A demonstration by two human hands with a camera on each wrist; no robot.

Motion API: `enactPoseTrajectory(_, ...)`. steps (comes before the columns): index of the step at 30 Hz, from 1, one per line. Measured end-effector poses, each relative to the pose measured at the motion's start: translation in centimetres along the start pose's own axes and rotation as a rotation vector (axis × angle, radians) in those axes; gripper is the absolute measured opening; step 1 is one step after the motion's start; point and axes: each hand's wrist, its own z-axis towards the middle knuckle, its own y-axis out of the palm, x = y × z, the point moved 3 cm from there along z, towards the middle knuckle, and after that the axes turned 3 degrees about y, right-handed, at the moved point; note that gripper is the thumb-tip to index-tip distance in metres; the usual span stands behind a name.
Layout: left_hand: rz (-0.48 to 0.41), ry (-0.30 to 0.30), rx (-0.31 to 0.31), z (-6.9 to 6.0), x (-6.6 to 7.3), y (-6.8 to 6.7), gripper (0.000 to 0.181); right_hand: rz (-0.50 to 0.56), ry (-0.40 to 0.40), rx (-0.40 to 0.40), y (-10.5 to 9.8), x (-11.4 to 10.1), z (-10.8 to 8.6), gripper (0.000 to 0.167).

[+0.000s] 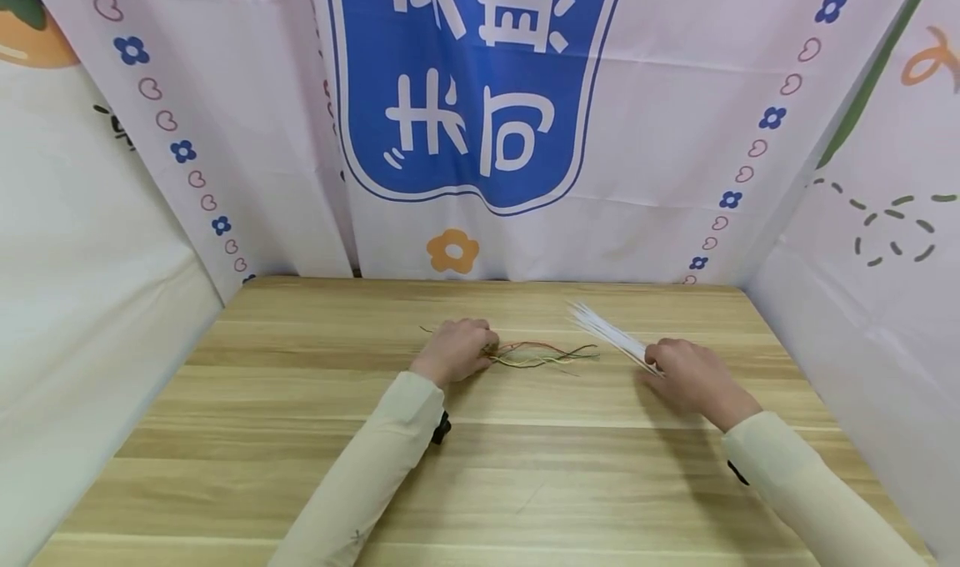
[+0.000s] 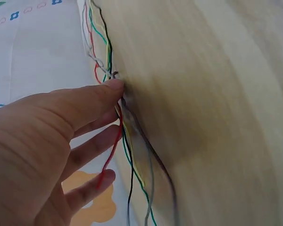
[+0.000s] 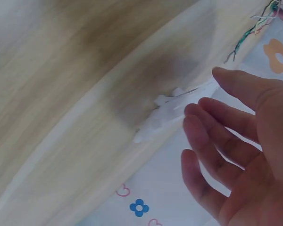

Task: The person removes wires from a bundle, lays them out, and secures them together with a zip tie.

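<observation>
My left hand (image 1: 455, 350) pinches a bundle of thin coloured wires (image 1: 525, 360) between thumb and fingers, near the back of the table. In the left wrist view the red, yellow, green, black, grey and brown wires (image 2: 156, 155) hang loose on both sides of the pinch. To the right, a bunch of white cable ties (image 1: 611, 333) lies slantwise on the wood. My right hand (image 1: 693, 379) is at their near end. In the right wrist view its thumb and loosely bent fingers stand apart around the cable ties (image 3: 167, 110), whose small square heads show.
The wooden table (image 1: 300, 450) ends at a printed cloth backdrop (image 1: 645, 167) along its back edge. White cloth walls (image 1: 90, 242) rise on the left and right sides.
</observation>
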Motion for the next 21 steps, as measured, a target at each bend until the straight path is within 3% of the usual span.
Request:
enactPoseTrajectory(8, -0.016, -0.018, 0.086, -0.2, 0.1, 0.5, 0.005, -0.011, -0.019, 0.023, 0.8, 0.9, 0.2, 0.021)
enactPoseTrajectory(21, -0.015, -0.030, 0.063, -0.4, 0.4, 0.6, 0.011, -0.037, 0.012, -0.002, 1.4, 0.6, 0.7, 0.031)
